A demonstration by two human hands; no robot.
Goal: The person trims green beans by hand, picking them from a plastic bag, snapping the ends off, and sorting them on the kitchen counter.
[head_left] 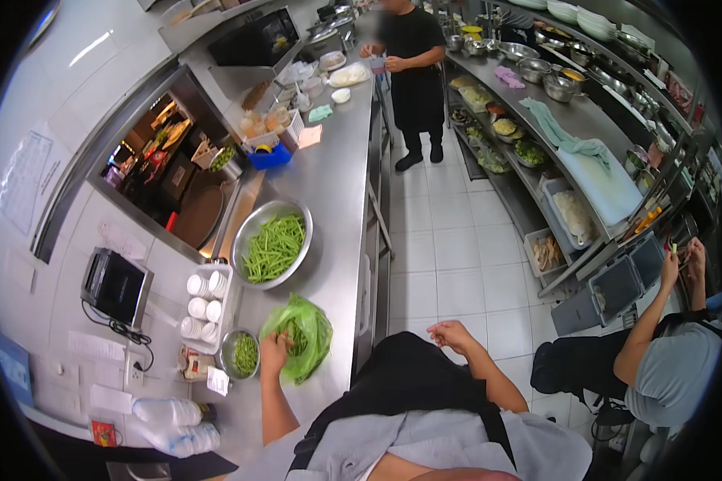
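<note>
My left hand (277, 353) is at the near left side of a green plastic bag (317, 321) on the steel counter. Its fingers are curled down beside the green beans (297, 340) in the bag, and what lies between them is hidden. Right beside that hand is a small steel bowl (231, 353) of short green bean pieces (245, 353). Beyond the bag, a large steel bowl (306, 232) is heaped with long green beans (273, 250). My right hand (452, 336) hangs over the floor, away from the counter, fingers loosely bent and apart with nothing visible in them.
A white tray (225, 305) of stacked white cups stands against the wall, near plastic bottles (168, 411). Farther along the counter (341, 172) is a blue container (270, 156). One person (413, 64) stands in the aisle; another (670, 361) works at right beside shelves.
</note>
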